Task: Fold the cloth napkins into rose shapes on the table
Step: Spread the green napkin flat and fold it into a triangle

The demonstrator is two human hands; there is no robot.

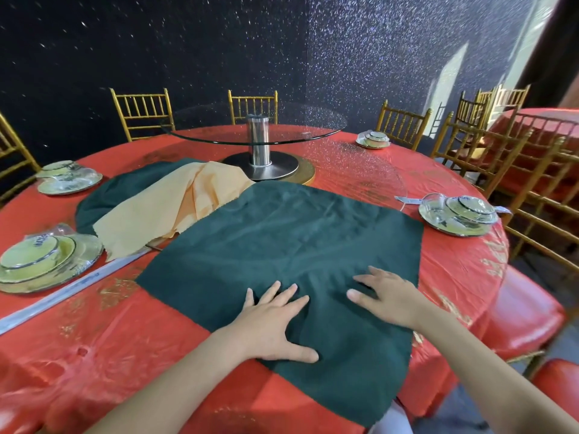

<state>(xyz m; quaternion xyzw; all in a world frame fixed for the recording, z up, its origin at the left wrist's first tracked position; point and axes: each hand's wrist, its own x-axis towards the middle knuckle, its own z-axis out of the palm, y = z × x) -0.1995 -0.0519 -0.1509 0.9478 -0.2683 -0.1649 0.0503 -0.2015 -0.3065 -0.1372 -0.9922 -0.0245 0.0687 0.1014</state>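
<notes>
From my head view, three napkins lie on the red tabletop (125,339). One green napkin (282,239) is spread flat at the near edge, overhanging it. A peach napkin (175,202) lies crumpled toward the left, over what seems a second green napkin (125,186). Four place settings (457,214) sit near the edges. My left hand (269,321) and right hand (388,299) press flat on the spread napkin's near half, fingers splayed and gripping nothing.

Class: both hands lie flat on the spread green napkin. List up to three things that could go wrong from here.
1. One corner of the green napkin overhangs the glossy red table cover; it may slide off.
2. Creases show between the left hand and right hand; folding could set them.
3. The peach napkin meets its far-left edge and might get dragged along.
</notes>
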